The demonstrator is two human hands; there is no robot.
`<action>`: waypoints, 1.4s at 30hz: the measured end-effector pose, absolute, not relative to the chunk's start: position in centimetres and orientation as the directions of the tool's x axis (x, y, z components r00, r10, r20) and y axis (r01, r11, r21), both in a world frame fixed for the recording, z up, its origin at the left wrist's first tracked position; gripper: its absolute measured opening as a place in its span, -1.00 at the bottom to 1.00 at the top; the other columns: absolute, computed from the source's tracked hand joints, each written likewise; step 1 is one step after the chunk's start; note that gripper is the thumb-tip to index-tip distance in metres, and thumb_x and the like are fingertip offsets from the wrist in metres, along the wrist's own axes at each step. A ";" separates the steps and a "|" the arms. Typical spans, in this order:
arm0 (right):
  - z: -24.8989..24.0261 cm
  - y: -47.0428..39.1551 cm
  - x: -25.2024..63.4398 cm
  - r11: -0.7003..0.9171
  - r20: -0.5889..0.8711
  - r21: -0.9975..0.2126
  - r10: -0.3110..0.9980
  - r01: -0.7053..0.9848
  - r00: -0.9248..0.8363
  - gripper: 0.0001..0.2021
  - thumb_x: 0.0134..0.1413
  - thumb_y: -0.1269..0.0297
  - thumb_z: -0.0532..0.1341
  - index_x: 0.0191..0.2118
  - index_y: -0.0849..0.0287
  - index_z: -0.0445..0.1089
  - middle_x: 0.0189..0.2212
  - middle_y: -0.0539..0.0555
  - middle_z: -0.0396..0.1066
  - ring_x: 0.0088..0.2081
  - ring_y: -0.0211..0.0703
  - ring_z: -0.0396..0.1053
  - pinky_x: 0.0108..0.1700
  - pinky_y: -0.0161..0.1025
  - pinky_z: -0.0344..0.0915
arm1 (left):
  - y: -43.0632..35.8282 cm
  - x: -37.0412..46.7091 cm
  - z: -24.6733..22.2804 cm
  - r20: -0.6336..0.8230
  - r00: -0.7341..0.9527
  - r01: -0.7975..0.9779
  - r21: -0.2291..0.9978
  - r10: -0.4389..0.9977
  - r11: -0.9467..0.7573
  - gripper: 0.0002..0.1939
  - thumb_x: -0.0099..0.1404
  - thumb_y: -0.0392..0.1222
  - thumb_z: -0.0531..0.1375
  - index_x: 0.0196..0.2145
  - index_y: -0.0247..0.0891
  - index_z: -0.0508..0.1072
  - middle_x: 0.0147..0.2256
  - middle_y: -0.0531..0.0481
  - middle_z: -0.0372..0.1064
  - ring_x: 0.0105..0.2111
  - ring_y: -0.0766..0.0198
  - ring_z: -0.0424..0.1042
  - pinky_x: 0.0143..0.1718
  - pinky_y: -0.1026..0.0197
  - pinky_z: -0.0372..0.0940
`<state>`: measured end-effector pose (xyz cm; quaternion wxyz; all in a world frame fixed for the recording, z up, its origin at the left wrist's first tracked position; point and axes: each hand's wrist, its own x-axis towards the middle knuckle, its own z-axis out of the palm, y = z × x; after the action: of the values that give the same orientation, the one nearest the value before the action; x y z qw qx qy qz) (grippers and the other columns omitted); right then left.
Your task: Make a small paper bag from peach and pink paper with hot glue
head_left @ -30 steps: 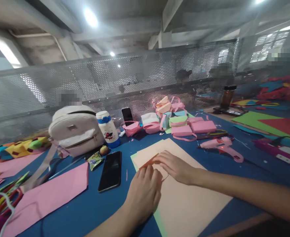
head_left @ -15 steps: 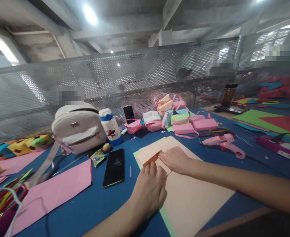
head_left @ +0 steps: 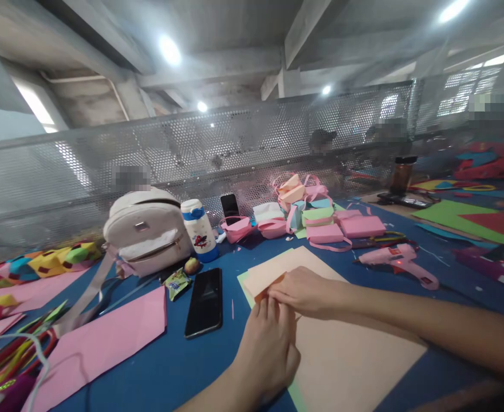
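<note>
Near the middle of the tabletop's (head_left: 149,377) near edge, a small folded peach piece (head_left: 261,295) lies mostly hidden under the fingers, on peach sheets (head_left: 346,360) with a green sheet (head_left: 297,399) peeping out along their left side. The left hand (head_left: 271,343) bends its fingertips down against the piece, though whether it also pinches from beneath I cannot tell; the right hand (head_left: 310,292) grasps it just beside them, fingers drawn in. The step looks like shaping a fold. To do it well, line up the 2 edges before pressing, pin the piece with 1 hand and run the other outward along the crease; uneven force could skew or buckle it. The paper looks matt and fairly stiff, likely to take a crisp line, and the sheets below give a flat bed. Toward the far edge sit boxy pink paper forms (head_left: 325,233) with looping strips; toward the left edge lies a glossy, slab-like phone (head_left: 204,303), and toward the right edge a smooth pink glue gun (head_left: 400,260).
</note>
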<state>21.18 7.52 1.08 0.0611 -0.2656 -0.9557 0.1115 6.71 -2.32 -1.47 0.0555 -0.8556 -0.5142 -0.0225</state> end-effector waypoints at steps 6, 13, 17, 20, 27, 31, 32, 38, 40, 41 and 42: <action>2.6 7.8 19.2 0.877 -0.051 -0.154 0.453 0.455 -0.890 -0.61 0.36 0.26 -0.08 -0.11 0.13 0.51 -0.19 0.17 0.57 -0.22 0.05 0.50 -0.27 -0.18 0.23 | -2.5 6.9 -1.2 0.125 0.484 0.875 -0.053 0.866 -0.481 -0.45 0.18 -0.24 0.04 0.14 -0.40 0.27 0.12 -0.34 0.26 0.15 -0.16 0.20 0.19 -0.14 0.08; 2.7 8.1 18.2 0.889 -0.124 -0.133 0.424 0.439 -0.897 -0.59 0.38 0.17 -0.09 -0.07 0.12 0.49 -0.14 0.17 0.56 -0.19 0.06 0.50 -0.26 -0.16 0.28 | -2.5 6.6 -1.5 0.140 0.490 0.869 -0.003 0.860 -0.495 -0.46 0.18 -0.25 0.04 0.14 -0.37 0.28 0.12 -0.31 0.25 0.14 -0.12 0.19 0.22 -0.11 0.01; 2.8 8.0 18.3 0.897 -0.129 -0.119 0.412 0.427 -0.902 -0.60 0.39 0.18 -0.09 -0.03 0.12 0.48 -0.11 0.15 0.55 -0.15 0.06 0.50 -0.22 -0.14 0.30 | -2.5 6.6 -1.5 0.135 0.490 0.867 0.030 0.861 -0.498 -0.46 0.17 -0.25 0.05 0.13 -0.35 0.28 0.11 -0.29 0.26 0.14 -0.10 0.19 0.19 -0.09 0.06; 2.9 8.0 18.3 0.904 -0.138 -0.111 0.398 0.413 -0.907 -0.61 0.39 0.19 -0.08 -0.02 0.10 0.47 -0.09 0.13 0.54 -0.13 0.05 0.49 -0.21 -0.15 0.30 | -2.5 6.6 -1.4 0.139 0.488 0.867 0.040 0.862 -0.497 -0.44 0.16 -0.25 0.05 0.14 -0.34 0.27 0.10 -0.28 0.26 0.13 -0.10 0.19 0.20 -0.09 0.05; 3.1 7.9 18.2 0.895 -0.149 -0.100 0.418 0.434 -0.896 -0.61 0.39 0.19 -0.09 -0.01 0.07 0.47 -0.09 0.13 0.55 -0.13 0.07 0.49 -0.21 -0.13 0.29 | -2.5 6.7 -1.1 0.111 0.485 0.872 0.022 0.868 -0.490 -0.49 0.17 -0.26 0.05 0.10 -0.34 0.30 0.07 -0.28 0.28 0.09 -0.10 0.22 0.16 -0.08 0.10; 3.5 7.7 18.6 0.889 -0.171 -0.079 0.434 0.451 -0.885 -0.60 0.37 0.24 -0.08 -0.02 0.12 0.49 -0.14 0.20 0.56 -0.18 0.11 0.51 -0.25 -0.12 0.28 | -2.4 6.7 -1.1 0.106 0.490 0.870 -0.002 0.865 -0.493 -0.50 0.16 -0.25 0.04 0.08 -0.34 0.30 0.01 -0.28 0.31 0.04 -0.09 0.25 0.12 -0.08 0.13; 3.5 7.7 18.7 0.887 -0.175 -0.073 0.439 0.456 -0.881 -0.61 0.36 0.25 -0.07 -0.02 0.14 0.49 -0.15 0.21 0.57 -0.19 0.12 0.51 -0.25 -0.12 0.28 | -2.4 6.7 -1.1 0.105 0.492 0.869 -0.006 0.864 -0.495 -0.50 0.16 -0.25 0.04 0.08 -0.34 0.30 0.01 -0.28 0.31 0.04 -0.09 0.26 0.11 -0.08 0.15; 3.3 7.8 19.1 0.887 -0.163 -0.065 0.442 0.457 -0.882 -0.62 0.37 0.24 -0.07 0.01 0.11 0.47 -0.10 0.18 0.55 -0.15 0.07 0.50 -0.25 -0.17 0.26 | -2.6 6.8 -1.2 0.121 0.490 0.871 -0.023 0.863 -0.492 -0.49 0.16 -0.27 0.03 0.09 -0.34 0.28 0.02 -0.29 0.30 0.04 -0.08 0.25 0.10 -0.07 0.16; 3.0 8.0 19.1 0.891 -0.152 -0.065 0.435 0.448 -0.887 -0.62 0.37 0.24 -0.07 0.00 0.10 0.47 -0.10 0.15 0.55 -0.15 0.05 0.50 -0.25 -0.19 0.24 | -2.6 6.8 -1.2 0.126 0.492 0.870 -0.029 0.861 -0.493 -0.48 0.16 -0.28 0.03 0.10 -0.33 0.28 0.02 -0.28 0.30 0.03 -0.08 0.26 0.10 -0.07 0.16; 2.8 8.1 19.1 0.893 -0.145 -0.064 0.432 0.445 -0.890 -0.62 0.38 0.24 -0.07 -0.02 0.10 0.48 -0.10 0.14 0.56 -0.15 0.04 0.50 -0.26 -0.19 0.24 | -2.5 6.8 -1.3 0.125 0.495 0.868 -0.031 0.860 -0.495 -0.48 0.16 -0.28 0.03 0.10 -0.33 0.28 0.03 -0.28 0.30 0.04 -0.08 0.26 0.10 -0.07 0.16; 2.6 8.2 19.0 0.895 -0.139 -0.063 0.431 0.442 -0.892 -0.62 0.38 0.23 -0.07 -0.03 0.10 0.48 -0.11 0.14 0.56 -0.16 0.04 0.50 -0.27 -0.20 0.23 | -2.5 6.8 -1.3 0.125 0.497 0.867 -0.031 0.858 -0.498 -0.48 0.16 -0.27 0.03 0.10 -0.34 0.28 0.04 -0.29 0.29 0.06 -0.09 0.25 0.10 -0.08 0.16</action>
<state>18.99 8.21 2.65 -0.0607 -0.2247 -0.9714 0.0465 6.79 -2.49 -1.30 0.0447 -0.8641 -0.4991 -0.0467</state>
